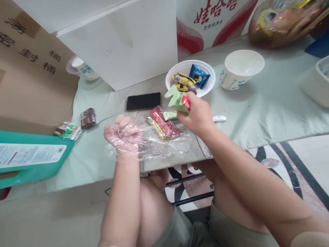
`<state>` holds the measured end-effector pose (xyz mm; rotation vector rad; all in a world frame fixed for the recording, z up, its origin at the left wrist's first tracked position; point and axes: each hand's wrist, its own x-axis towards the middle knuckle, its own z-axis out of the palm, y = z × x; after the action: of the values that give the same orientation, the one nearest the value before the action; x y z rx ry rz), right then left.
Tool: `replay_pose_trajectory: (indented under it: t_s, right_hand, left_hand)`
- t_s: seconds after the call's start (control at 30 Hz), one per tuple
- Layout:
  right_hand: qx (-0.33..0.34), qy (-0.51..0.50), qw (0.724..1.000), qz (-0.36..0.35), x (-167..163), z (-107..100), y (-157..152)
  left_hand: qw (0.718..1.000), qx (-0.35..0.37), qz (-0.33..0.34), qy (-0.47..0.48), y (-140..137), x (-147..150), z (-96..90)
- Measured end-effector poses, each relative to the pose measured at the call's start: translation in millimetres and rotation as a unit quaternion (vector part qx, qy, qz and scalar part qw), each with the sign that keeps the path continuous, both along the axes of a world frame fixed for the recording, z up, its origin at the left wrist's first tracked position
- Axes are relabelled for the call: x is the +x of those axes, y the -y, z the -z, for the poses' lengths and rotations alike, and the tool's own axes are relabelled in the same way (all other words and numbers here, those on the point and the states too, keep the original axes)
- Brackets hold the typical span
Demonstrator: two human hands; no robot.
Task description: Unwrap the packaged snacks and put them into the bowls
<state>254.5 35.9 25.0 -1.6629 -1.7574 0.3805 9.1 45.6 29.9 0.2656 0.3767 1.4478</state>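
My left hand is curled into a fist on the edge of a clear plastic bag, and some of the film lies over its fingers. Inside or on the bag, I cannot tell which, are a dark red snack packet, a yellow one and a pale green one. My right hand grips small wrapped snacks, one green and one red, between thumb and fingers. It is just in front of a white bowl holding yellow snack packets and a blue one.
A phone lies behind the bag. Dark wrapped snacks are at left, near a teal jug. White boxes and a carton line the back. A paper bowl stands right; a small white object lies nearer.
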Motion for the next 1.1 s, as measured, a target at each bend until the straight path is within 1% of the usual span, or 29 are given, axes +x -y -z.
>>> replay_pose_trajectory:
  t_s: [0.07,0.1,0.17,0.23,0.33,0.4,0.47,0.53,0.6,0.67,0.77,0.87,0.97,1.03,1.1]
  right_hand:
    - [-0.040,0.086,0.995,-0.036,-10,1,1]
    - [-0.055,0.126,0.989,-0.053,-14,1,1]
    - [-0.082,0.188,0.976,-0.073,-23,2,-1]
    - [-0.105,0.222,0.967,-0.075,-28,3,-3]
    - [-0.117,0.216,0.967,-0.062,-28,1,-3]
    - [-0.090,0.175,0.979,-0.054,-24,-5,0]
    - [-0.028,0.119,0.992,-0.038,-18,-16,2]
    - [0.043,0.074,0.996,0.006,-10,-31,0]
    - [0.094,0.044,0.992,0.069,-2,-46,-8]
    - [0.111,0.025,0.987,0.114,6,-54,-21]
    - [0.099,0.013,0.987,0.123,11,-51,-35]
    - [0.110,-0.010,0.990,0.092,9,-38,-28]
    - [0.124,-0.075,0.989,0.014,5,-24,-3]
    - [0.086,-0.133,0.985,-0.069,2,-14,14]
    - [0.000,-0.186,0.972,-0.147,0,-4,25]
  left_hand:
    - [0.999,-0.006,-0.035,0.004,0,-1,1.5]
    - [0.999,-0.009,-0.036,0.000,0,-2,2.0]
    - [1.000,-0.004,-0.008,-0.008,-1,-3,2.6]
    - [1.000,0.013,0.021,-0.011,-1,-4,2.4]
    - [0.999,0.022,0.024,-0.043,-1,-5,-0.1]
    - [0.998,0.016,0.008,-0.067,0,-3,-3.1]
    - [0.997,0.012,-0.010,-0.081,1,-1,-5.9]
    - [0.996,0.010,-0.014,-0.088,2,1,-7.9]
    - [0.995,0.002,-0.005,-0.096,3,2,-8.8]
    - [0.994,-0.009,0.005,-0.106,3,3,-8.6]
    - [0.993,-0.018,0.018,-0.116,2,2,-7.7]
    - [0.996,-0.006,0.023,-0.087,1,3,-7.5]
    - [0.996,0.002,0.019,-0.087,2,7,-9.1]
    - [0.993,0.003,0.016,-0.115,2,11,-10.8]
    - [0.990,0.009,0.025,-0.137,2,16,-12.4]
